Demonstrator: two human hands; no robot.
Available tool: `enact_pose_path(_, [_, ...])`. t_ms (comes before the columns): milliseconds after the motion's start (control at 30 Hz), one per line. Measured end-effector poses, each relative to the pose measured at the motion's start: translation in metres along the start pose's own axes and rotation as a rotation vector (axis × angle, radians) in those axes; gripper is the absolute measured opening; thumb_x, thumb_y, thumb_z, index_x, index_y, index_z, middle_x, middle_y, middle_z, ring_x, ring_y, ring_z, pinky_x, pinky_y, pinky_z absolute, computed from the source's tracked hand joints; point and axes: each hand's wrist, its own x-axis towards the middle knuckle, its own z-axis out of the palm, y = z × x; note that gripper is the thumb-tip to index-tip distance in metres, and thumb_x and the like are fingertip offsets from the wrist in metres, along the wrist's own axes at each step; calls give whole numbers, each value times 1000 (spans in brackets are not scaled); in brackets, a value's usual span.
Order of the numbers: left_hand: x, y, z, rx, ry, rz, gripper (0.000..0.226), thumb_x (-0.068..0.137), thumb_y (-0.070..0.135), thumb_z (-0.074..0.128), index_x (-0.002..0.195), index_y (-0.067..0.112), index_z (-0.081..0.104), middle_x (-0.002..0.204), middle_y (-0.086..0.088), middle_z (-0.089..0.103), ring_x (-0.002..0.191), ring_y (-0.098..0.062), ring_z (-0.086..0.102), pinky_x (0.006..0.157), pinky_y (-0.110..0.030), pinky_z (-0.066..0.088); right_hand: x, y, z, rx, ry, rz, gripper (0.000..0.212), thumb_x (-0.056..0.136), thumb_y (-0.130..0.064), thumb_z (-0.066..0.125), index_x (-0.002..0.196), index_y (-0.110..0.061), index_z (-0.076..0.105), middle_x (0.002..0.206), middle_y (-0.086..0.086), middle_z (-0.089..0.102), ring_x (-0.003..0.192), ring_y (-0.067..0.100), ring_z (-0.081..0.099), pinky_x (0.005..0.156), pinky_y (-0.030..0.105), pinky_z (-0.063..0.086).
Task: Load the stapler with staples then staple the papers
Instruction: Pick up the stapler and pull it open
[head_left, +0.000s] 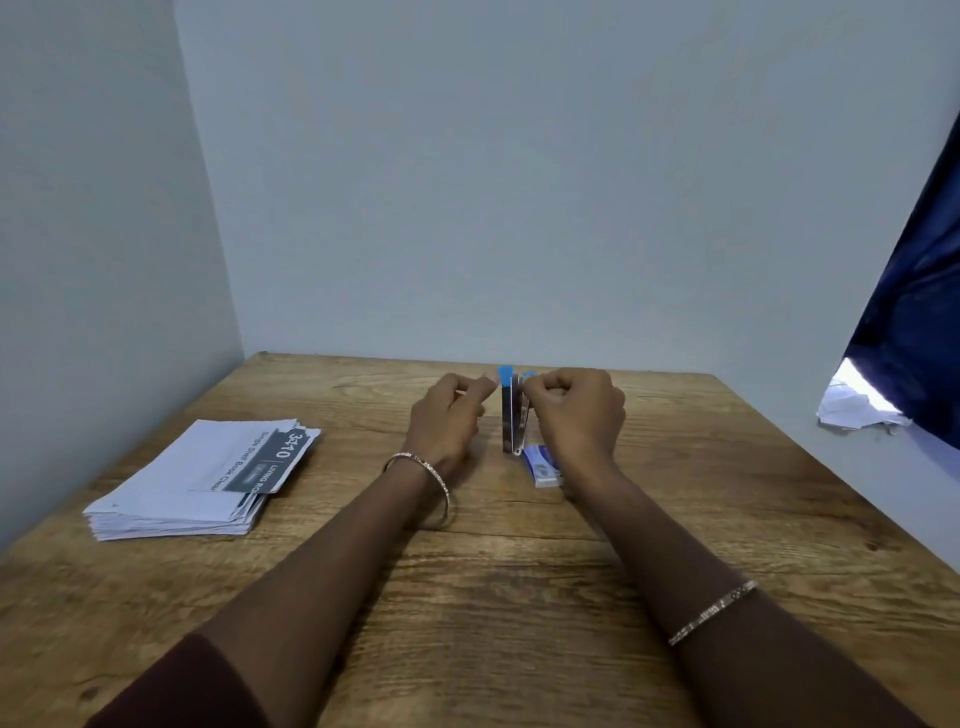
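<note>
The small metal stapler with blue tips (513, 410) stood on end mid-table, long axis upright, between my hands. My right hand (576, 410) pinched it; my left hand (447, 415), curled, hovered just left, seemingly empty.

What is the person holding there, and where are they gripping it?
The right hand holds the stapler upright by its upper end. The left hand is pinched beside its top; whether it holds anything cannot be told.
</note>
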Motion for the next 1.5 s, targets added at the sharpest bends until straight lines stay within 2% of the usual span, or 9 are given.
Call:
enact_pose_path(100, [-3,0,6,53,-132,84,26,89,42,68,95,18,69,88,-1,71,74,-14,64,61,-23,47,1,-2,-2,71,91,2,17,79,-34,74,78,-19,80,68,-10,75,71,13,69,69,29,48])
enact_pose_path(233, [-4,-1,9,97,-118,222,13,96,22,61,98,10,66,74,2,68,66,-13,63,67,-35,51,-3,-3,1,140,69,-33,11,81,-29,75,90,-21,75,53,-14,63,58,-2,60,65,25,43])
enact_pose_path(400, [-2,-3,6,3,-129,227,24,105,25,43,103,4,55,81,-6,65,77,-22,64,75,-45,54,-2,2,5,405,-213,21,24,86,-24,73,110,-21,74,82,-2,75,72,5,69,67,21,57])
enact_pose_path(533, [-3,-1,4,-34,-195,282,34,106,37,41,111,7,56,86,-14,66,72,-19,63,69,-42,54,-3,5,7,645,-418,101,25,87,-32,78,104,-14,78,88,6,77,72,18,70,73,43,62])
enact_pose_path(733, [-11,-1,7,-50,-192,378,33,108,33,38,107,3,52,75,-5,57,62,-20,53,58,-36,46,-1,8,8,822,-378,166,18,85,-23,80,95,-8,80,86,5,79,75,9,73,69,22,56])
enact_pose_path(900, [-14,7,8,-28,-127,458,30,108,28,36,98,4,51,66,-7,52,56,-18,49,54,-36,44,0,7,7,821,-386,86,19,90,-22,75,97,-5,78,87,7,78,81,12,73,74,21,57])
enact_pose_path(1100, [-16,6,12,10,-62,485,34,108,33,33,95,6,48,60,-5,53,51,-14,49,52,-32,43,-7,0,9,834,-369,39,31,96,-21,68,99,10,66,80,19,65,70,24,64,54,36,54])
enact_pose_path(1267, [-12,6,18,-74,-78,386,38,106,39,35,91,6,48,57,1,52,53,-17,50,53,-36,44,-11,-4,8,751,-283,-20,27,97,-23,66,93,5,65,65,7,61,56,28,57,51,44,51])
enact_pose_path(1500, [-12,7,19,-48,-90,392,34,107,33,33,91,7,46,56,0,50,49,-16,46,50,-34,41,-9,-8,6,488,-140,-124,22,93,-25,65,82,-7,66,67,10,68,53,6,57,53,22,48])
